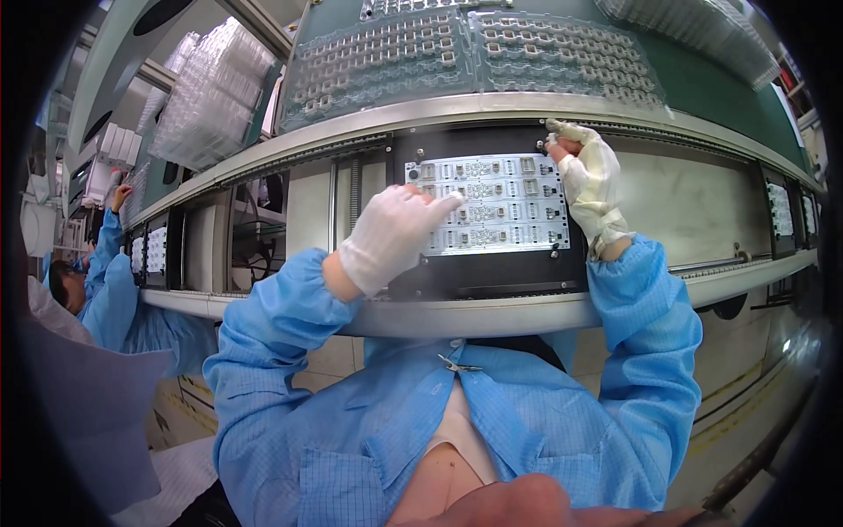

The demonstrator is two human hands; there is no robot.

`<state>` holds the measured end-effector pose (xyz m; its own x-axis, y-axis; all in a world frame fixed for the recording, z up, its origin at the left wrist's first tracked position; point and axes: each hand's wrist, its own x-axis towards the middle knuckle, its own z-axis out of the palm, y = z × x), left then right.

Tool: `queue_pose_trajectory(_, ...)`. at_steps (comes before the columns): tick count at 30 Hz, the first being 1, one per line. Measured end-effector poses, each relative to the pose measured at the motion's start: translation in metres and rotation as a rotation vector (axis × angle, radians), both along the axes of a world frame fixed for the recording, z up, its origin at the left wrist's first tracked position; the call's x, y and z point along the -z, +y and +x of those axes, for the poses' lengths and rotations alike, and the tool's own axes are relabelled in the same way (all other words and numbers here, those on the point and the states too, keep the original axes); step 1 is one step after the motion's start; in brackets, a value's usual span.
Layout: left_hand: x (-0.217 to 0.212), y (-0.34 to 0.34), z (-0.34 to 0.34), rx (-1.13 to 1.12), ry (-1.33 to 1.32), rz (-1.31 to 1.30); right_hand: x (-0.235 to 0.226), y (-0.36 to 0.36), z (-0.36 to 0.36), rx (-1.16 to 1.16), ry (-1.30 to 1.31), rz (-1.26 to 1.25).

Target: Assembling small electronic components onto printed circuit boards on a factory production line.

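Note:
A silvery-white circuit board panel (512, 239) with rows of small components lies on a black carrier plate (492, 274) on the conveyor in front of me. My left hand (392, 235), in a white glove with bare fingertips, is over the panel's left side with fingers curled and thumb pointing right. Whatever it pinches is hidden or too small to name. Beyond the panel's far right corner, my right hand (591, 180), in a similar glove, bends its fingers together near the plate's edge. I cannot make out what is between those fingertips.
Clear plastic trays (378, 66) of small parts lie beyond the far rail (492, 107). Stacked clear trays (215, 92) stand at the left, others (702, 31) at far right. More boards (779, 211) sit along the conveyor. At far left a co-worker's blue sleeve (107, 255) reaches the line.

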<state>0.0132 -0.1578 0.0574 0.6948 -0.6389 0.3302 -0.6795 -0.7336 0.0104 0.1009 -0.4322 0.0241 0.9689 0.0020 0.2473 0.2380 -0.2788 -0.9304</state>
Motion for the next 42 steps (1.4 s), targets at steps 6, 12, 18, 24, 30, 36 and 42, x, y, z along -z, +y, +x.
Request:
queue_pose_trajectory(6, -0.001, 0.019, -0.005, -0.135, 0.162, -0.614, -0.045, -0.009, -0.040, -0.247, 0.133, -0.226)
queue_pose_trajectory(12, 0.009, 0.028, 0.005, -0.180, 0.131, -0.641, -0.029, -0.020, -0.052, -0.391, -0.248, -0.558)
queue_pose_trajectory(18, 0.016, 0.034, 0.006, -0.251, 0.157, -0.675, -0.019, -0.016, -0.043, -0.477, -0.405, -0.660)
queue_pose_trajectory(24, 0.021, 0.039, 0.006, -0.196, 0.166, -0.671, -0.027, -0.009, -0.036, -0.536, -0.458, -0.801)
queue_pose_trajectory(30, 0.016, 0.044, 0.000, -0.197, 0.224, -0.652, -0.037, -0.002, -0.037, -0.559, -0.339, -0.772)
queue_pose_trajectory(36, -0.004, 0.048, 0.018, -0.181, 0.057, -0.648, -0.029, -0.006, -0.055, -0.448, -0.606, -0.875)
queue_pose_trajectory(42, -0.003, 0.072, 0.137, -0.211, -0.154, -0.462, -0.044, -0.018, -0.047, -0.484, -0.411, -0.789)
